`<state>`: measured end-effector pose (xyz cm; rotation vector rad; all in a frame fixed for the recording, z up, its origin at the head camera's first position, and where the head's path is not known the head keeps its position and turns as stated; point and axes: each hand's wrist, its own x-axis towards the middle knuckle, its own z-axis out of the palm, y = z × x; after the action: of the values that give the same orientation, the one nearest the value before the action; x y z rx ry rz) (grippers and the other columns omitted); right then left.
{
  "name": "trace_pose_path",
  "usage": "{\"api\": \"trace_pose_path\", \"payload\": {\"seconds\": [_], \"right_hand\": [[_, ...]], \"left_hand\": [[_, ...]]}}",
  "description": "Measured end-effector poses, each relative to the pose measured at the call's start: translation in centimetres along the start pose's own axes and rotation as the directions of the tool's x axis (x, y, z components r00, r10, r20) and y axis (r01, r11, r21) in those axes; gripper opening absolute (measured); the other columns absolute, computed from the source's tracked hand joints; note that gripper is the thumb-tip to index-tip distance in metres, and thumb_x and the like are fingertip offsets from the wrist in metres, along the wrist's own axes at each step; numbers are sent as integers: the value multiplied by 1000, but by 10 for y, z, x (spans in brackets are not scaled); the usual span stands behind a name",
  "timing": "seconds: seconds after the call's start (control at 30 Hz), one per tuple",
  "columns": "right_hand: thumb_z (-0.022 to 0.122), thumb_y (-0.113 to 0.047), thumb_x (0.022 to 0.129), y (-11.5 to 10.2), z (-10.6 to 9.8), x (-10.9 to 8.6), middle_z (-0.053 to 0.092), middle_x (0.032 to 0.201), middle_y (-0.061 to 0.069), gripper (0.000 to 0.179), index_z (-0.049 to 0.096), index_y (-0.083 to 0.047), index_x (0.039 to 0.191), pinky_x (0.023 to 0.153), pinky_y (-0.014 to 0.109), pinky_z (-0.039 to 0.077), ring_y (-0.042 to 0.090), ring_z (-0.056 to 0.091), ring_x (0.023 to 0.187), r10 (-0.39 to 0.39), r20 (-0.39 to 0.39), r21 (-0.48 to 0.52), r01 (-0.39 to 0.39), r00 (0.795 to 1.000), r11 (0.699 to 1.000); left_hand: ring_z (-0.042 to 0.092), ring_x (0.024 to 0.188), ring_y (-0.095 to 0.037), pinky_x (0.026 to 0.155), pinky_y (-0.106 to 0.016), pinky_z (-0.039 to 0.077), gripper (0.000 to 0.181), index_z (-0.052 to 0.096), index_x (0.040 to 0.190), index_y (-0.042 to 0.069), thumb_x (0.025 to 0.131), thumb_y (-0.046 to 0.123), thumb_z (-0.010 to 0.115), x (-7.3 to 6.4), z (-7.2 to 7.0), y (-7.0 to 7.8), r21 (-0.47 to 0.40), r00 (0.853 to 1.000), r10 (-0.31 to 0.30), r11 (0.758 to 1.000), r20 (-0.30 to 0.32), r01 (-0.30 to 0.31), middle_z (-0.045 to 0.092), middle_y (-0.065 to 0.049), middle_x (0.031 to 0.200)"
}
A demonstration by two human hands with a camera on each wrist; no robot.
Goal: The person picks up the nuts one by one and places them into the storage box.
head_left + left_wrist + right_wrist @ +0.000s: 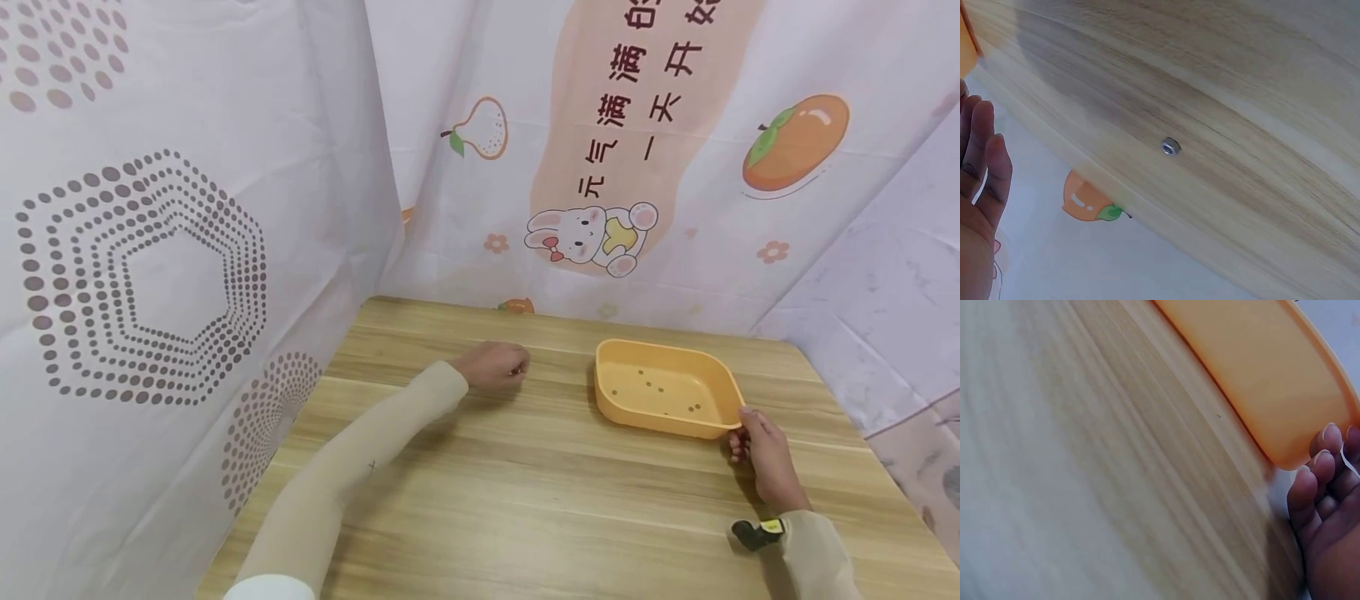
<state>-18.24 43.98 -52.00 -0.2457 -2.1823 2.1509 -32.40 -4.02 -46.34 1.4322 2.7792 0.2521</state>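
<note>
My right hand (767,457) grips the near right corner of a yellow-orange plastic tray (652,421), thumb at the rim and fingers below it. In the right wrist view, the curled fingers (1322,465) meet the tray's corner (1272,381). Several small ring-like pieces, probably nuts, lie scattered on the tray floor. My left hand (493,365) is over the far left part of the table, left of the tray. Its visible fingers (999,165) are loosely bent and hold nothing that shows; the thumb is hidden in the left wrist view. One metal hex nut (1170,146) lies on the wood near that hand.
The wood-grain table (540,508) meets a printed cloth (465,200) along its back edge. A second patterned cloth (172,283) hangs on the left, and a pale marbled surface (885,275) stands on the right. A dark strap (757,533) sits at my right wrist.
</note>
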Motion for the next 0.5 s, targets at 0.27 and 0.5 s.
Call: {"api": "trace_pose_path", "payload": {"seconds": [0.27, 0.5], "right_hand": [[47, -37, 110, 2, 1, 2, 57, 71, -3, 34, 57, -15, 87, 53, 24, 50, 7, 53, 62, -2, -4, 11, 2, 1000, 1000], [46, -37, 110, 2, 1, 3, 56, 71, -4, 33, 58, -17, 87, 54, 23, 50, 8, 53, 62, 22, -8, 15, -22, 1000, 1000]], "left_hand": [[52, 79, -5, 69, -18, 45, 10, 64, 97, 16, 104, 17, 57, 7, -1, 6, 6, 1000, 26, 1000, 12, -26, 61, 7, 92], [54, 79, -6, 70, -19, 46, 11, 65, 99, 16, 104, 17, 56, 12, -2, 10, 16, 1000, 30, 999, 5, -30, 62, 6, 92]]}}
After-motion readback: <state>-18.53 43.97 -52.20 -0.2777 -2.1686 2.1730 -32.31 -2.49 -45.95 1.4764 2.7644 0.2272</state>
